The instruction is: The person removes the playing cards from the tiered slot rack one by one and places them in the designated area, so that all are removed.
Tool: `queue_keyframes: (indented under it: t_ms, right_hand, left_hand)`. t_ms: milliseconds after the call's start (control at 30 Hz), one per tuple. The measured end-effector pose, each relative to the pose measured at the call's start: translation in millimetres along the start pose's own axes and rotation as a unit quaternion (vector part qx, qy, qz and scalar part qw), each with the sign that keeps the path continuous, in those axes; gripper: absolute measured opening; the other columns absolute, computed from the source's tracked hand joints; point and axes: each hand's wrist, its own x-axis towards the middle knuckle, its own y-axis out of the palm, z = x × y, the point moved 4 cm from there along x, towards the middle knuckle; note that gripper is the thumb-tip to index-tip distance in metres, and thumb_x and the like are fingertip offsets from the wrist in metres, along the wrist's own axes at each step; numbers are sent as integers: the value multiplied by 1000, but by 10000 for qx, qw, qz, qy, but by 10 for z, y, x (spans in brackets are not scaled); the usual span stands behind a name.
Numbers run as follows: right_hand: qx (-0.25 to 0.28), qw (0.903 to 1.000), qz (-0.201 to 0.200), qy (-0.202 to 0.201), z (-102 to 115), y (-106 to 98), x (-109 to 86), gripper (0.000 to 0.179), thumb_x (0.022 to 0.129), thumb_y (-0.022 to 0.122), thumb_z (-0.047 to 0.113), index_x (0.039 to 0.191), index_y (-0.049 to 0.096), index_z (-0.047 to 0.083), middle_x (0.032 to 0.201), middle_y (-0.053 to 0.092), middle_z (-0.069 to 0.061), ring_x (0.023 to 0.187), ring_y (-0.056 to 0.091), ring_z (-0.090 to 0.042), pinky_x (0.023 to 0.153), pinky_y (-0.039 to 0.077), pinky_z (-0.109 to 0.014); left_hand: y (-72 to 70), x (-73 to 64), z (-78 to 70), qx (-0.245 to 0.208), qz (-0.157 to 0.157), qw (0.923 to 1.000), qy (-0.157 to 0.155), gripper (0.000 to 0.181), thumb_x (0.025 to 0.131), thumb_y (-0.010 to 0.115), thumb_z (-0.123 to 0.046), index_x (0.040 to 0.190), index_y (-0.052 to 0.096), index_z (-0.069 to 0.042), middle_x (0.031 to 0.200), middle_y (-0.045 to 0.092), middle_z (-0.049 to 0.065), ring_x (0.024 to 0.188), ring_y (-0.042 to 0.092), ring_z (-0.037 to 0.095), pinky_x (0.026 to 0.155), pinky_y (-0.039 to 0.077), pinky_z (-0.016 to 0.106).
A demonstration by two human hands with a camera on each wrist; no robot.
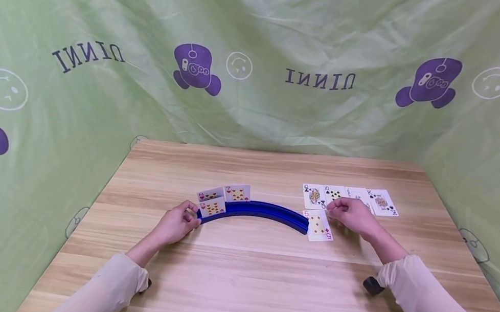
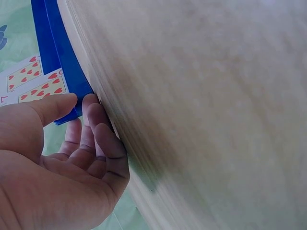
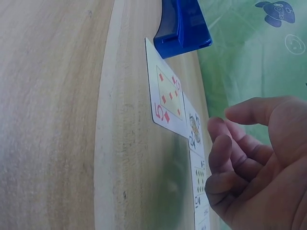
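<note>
A curved blue card holder (image 1: 267, 210) stands on the table, its left end pinched between the thumb and fingers of my left hand (image 1: 176, 224). Three heart cards stand at that end: a seven of hearts (image 1: 238, 194), another card (image 1: 211, 195) beside it, and a front card (image 1: 212, 207). At the holder's right end lies a five of diamonds (image 1: 318, 226), face up. My right hand (image 1: 353, 216) hovers by it with loosely bent fingers; in the right wrist view nothing shows between thumb and fingertips (image 3: 218, 125).
Behind the right hand lies an overlapping row of face-up cards, with a queen (image 1: 314, 195), a ten (image 1: 333, 192), a partly hidden card (image 1: 354, 191) and a king (image 1: 381, 202). A green printed cloth (image 1: 254, 115) surrounds the wooden table (image 1: 244, 289).
</note>
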Motion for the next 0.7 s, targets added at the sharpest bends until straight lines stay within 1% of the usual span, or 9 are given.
queue_keyframes:
  t_ms: [133,233,500,700]
  right_hand:
    - [17,10000,-8,-91,31,-2,-4,24,92,65,15,111,66,0,95,69,-13,80,62,-24,65,49,-29]
    - [98,9999,-3,-93,66,-2,-8,26,92,65,16,113,65,0,96,68,-13,82,62,-25,66,50,-30]
    - [259,9991,-50,-331,197,41,29,28,90,67,15,113,65,-1,97,69,-11,89,63,-25,74,53,-29]
    - [331,9987,-6,-394,307,85,49,26,91,68,16,111,67,0,93,69,-9,87,63,-24,73,52,-29]
  left_hand:
    - [1,4,3,-36,-28,10000,89,23,88,70,-10,108,57,-7,84,73,5,70,59,13,68,44,29]
    - [6,2,4,-37,-38,9998,169,23,88,70,-9,107,57,-6,83,73,6,68,58,12,66,44,28]
    - [11,-4,-3,-65,-37,9999,152,24,87,71,-11,107,57,-7,82,73,5,68,58,12,66,44,29]
    - [4,-13,-17,-90,-9,9999,114,24,88,70,-11,107,56,-7,84,73,6,69,59,13,66,44,29]
